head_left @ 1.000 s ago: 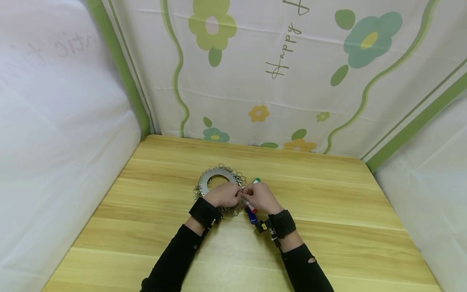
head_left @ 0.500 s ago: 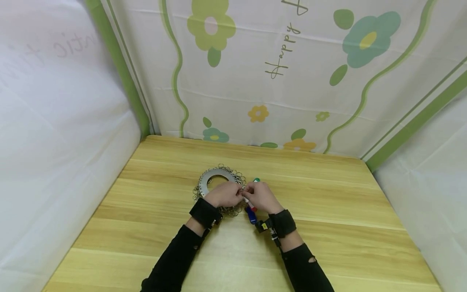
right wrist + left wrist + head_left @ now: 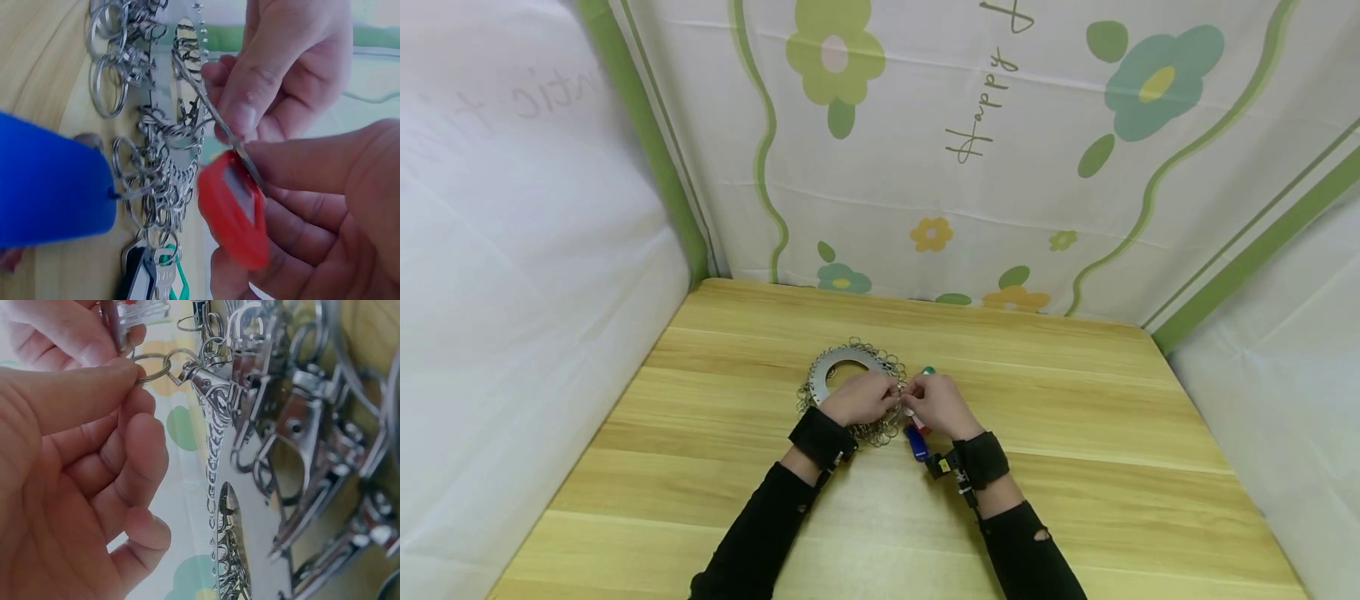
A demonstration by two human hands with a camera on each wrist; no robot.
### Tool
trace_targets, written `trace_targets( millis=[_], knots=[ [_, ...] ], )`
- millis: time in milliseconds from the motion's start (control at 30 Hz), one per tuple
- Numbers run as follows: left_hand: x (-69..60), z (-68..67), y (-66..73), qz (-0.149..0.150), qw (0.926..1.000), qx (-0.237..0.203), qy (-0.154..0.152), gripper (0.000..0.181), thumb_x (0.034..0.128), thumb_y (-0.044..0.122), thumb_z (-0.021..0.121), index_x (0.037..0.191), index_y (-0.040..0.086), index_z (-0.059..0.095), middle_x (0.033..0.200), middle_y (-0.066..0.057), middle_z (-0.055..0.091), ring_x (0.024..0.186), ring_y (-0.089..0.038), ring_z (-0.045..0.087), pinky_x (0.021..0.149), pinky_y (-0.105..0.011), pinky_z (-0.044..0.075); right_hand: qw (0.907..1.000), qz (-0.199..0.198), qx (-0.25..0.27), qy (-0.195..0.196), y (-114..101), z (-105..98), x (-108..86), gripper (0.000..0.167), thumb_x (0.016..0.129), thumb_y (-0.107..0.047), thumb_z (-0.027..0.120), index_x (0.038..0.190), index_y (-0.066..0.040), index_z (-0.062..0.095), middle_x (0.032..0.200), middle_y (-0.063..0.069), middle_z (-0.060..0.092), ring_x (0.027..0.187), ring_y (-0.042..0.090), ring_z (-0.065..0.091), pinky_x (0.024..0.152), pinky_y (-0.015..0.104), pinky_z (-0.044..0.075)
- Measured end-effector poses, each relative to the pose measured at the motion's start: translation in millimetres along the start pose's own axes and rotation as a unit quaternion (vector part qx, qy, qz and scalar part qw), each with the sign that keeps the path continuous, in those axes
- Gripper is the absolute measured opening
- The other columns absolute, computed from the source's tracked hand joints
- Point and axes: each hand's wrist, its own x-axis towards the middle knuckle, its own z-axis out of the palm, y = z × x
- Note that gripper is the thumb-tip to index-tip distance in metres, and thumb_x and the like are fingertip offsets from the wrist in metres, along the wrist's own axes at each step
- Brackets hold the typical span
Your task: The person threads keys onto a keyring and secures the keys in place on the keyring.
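A flat silver ring plate point(image 3: 820, 369) lies on the table, its rim hung with many small metal clasps point(image 3: 297, 428) and split key rings point(image 3: 109, 87). My left hand point(image 3: 867, 398) reaches over its right side. Between thumb and forefinger it pinches a split key ring point(image 3: 153, 357) linked to one clasp. Close beside it, my right hand point(image 3: 936, 404) pinches the same area, where a red key tag point(image 3: 234, 212) hangs at the ring, seen edge-on. Whether the tag is threaded fully on the ring cannot be told.
A blue key tag point(image 3: 917, 443) lies below the right hand, and a green tag point(image 3: 928, 370) shows behind it. A key point(image 3: 165, 275) and a black tag point(image 3: 139, 275) hang near the plate. White floral cloth point(image 3: 880, 167) walls the table.
Both hands stay almost in place at the ring plate's right side. The right hand has shifted very slightly to the right, and the red tag below it has turned a little.
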Motion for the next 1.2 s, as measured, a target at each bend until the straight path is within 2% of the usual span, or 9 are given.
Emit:
trace_targets(
  millis=[133,267,467,667,867,1000,1200],
  knots=[
    [0.2,1.3,-0.8,-0.003,1.0,0.008,-0.002,0.023,0.0979,0.018,0.052,0.075,0.014,0.054,0.061,0.004,0.04,0.051,-0.009,0.037,0.053,-0.022,0.031,1.0,-0.004,0.004,-0.006,-0.2,0.6,0.1,0.008,0.09,-0.012,0.064,0.085,-0.009,0.068,0.073,0.004,0.063,0.053,0.011,0.052,0.051,0.027,0.044],
    [0.3,1.8,-1.7,-0.003,1.0,0.007,-0.001,0.026,0.0967,0.018,0.054,0.07,0.016,0.051,0.059,0.005,0.038,0.049,-0.008,0.036,0.051,-0.022,0.03,1.0,-0.005,0.001,-0.008,0.9,1.4,0.5,0.007,0.09,-0.012,0.064,0.085,-0.011,0.068,0.074,0.0,0.062,0.055,0.009,0.053,0.052,0.026,0.045],
    [0.1,0.5,-1.5,0.016,0.9999,-0.001,-0.004,0.031,0.0918,0.012,0.056,0.063,0.016,0.046,0.056,0.005,0.034,0.046,-0.008,0.033,0.05,-0.021,0.028,0.9991,-0.005,0.001,-0.043,2.0,0.7,1.7,0.005,0.091,-0.012,0.063,0.087,-0.013,0.066,0.08,-0.003,0.062,0.055,0.01,0.052,0.05,0.026,0.044],
    [0.1,2.4,1.0,0.038,0.9992,-0.009,-0.005,0.03,0.0921,0.014,0.058,0.065,0.015,0.047,0.057,0.005,0.035,0.048,-0.008,0.035,0.051,-0.021,0.029,0.9976,-0.027,0.011,-0.063,6.2,-3.0,-0.6,0.006,0.089,-0.006,0.063,0.086,-0.011,0.065,0.082,0.0,0.062,0.059,0.009,0.054,0.052,0.025,0.046],
    [0.8,6.6,1.8,0.052,0.9986,-0.008,-0.01,0.027,0.0936,0.017,0.059,0.069,0.016,0.049,0.058,0.005,0.035,0.05,-0.008,0.036,0.053,-0.02,0.03,0.9971,-0.026,0.01,-0.07,6.1,-9.1,-4.9,0.011,0.086,-0.001,0.061,0.083,-0.011,0.066,0.081,-0.001,0.062,0.068,0.011,0.057,0.061,0.027,0.048],
    [-0.1,6.2,2.4,0.049,0.9987,-0.004,-0.012,0.026,0.0917,0.013,0.059,0.068,0.017,0.049,0.059,0.006,0.039,0.052,-0.008,0.039,0.054,-0.021,0.031,0.9956,-0.029,0.003,-0.089,5.7,-12.1,-5.7,0.014,0.085,0.003,0.058,0.084,-0.008,0.066,0.083,0.002,0.064,0.071,0.012,0.059,0.063,0.029,0.049],
    [0.4,6.0,4.2,0.048,0.9987,-0.003,-0.019,0.02,0.089,0.012,0.062,0.071,0.018,0.055,0.067,0.008,0.051,0.059,-0.007,0.048,0.056,-0.021,0.038,0.9932,-0.033,-0.023,-0.109,6.6,-16.2,-9.1,0.014,0.085,0.003,0.059,0.091,-0.007,0.066,0.091,0.003,0.066,0.084,0.015,0.063,0.07,0.029,0.051]
  ],
)
